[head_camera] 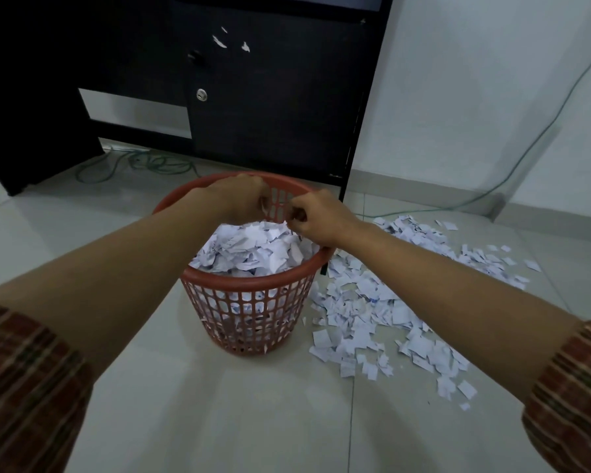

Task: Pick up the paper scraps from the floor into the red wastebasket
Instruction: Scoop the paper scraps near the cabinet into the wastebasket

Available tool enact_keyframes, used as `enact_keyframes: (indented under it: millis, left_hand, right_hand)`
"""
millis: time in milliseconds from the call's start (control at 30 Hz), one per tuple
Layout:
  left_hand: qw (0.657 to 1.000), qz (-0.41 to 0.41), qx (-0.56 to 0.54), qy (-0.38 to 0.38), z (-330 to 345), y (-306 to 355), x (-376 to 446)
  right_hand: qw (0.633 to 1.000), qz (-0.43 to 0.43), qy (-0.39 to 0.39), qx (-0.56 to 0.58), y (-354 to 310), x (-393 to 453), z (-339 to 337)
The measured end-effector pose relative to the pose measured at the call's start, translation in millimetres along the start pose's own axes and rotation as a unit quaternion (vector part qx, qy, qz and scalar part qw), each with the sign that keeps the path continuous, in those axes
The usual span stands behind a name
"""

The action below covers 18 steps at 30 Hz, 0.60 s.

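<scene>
Both hands are held over the red wastebasket (253, 295), which stands on the tiled floor (219, 421) in front of a dark cabinet (270, 97). The left hand (243, 196) is seen from the back, fingers curled downward above the far rim; a bit of white shows beneath them, so a scrap or two is prob. being let go or pinched, though it can't be told for sure. The right hand (318, 216) is closed in a pinch just inside the near-right rim, w/ a small scrap apparently caught btwn thumb and fingertips.

Progress, as judged: the basket is filled w/ white paper nearly to the rim, and more paper is visible through the lattice wall lower down, so a good share of the job is done. It is not finished, though. A large spread of paper scraps (389, 319) is left on the floor right of the basket, running from just beside its base back toward the wall; approx. a big heap's worth remains. A few bits (219, 40) are also seen stuck on the cabinet front. A green cable (492, 189) is trailed along the floor behind the pile.

Room in the basket is getting short; pressing down may be needed.
</scene>
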<state>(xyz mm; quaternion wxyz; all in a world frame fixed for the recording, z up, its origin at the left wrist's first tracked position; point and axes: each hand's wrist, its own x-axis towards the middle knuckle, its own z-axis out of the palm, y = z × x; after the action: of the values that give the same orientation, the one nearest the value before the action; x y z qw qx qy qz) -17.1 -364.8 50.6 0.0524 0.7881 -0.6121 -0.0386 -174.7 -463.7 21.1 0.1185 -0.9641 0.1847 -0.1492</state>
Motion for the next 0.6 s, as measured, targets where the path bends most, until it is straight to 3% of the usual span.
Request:
enact_keyframes:
  millis: [367, 600]
  left_hand:
    - [0.993, 0.089, -0.027, 0.071, -1, 100, 23]
    - [0.986, 0.164, -0.009, 0.031, 38, 154, 48]
  right_hand:
    - [0.992, 0.024, 0.122, -0.001, 49, -45, -28]
    - [0.99, 0.101, 0.092, -0.04, 114, -101, -32]
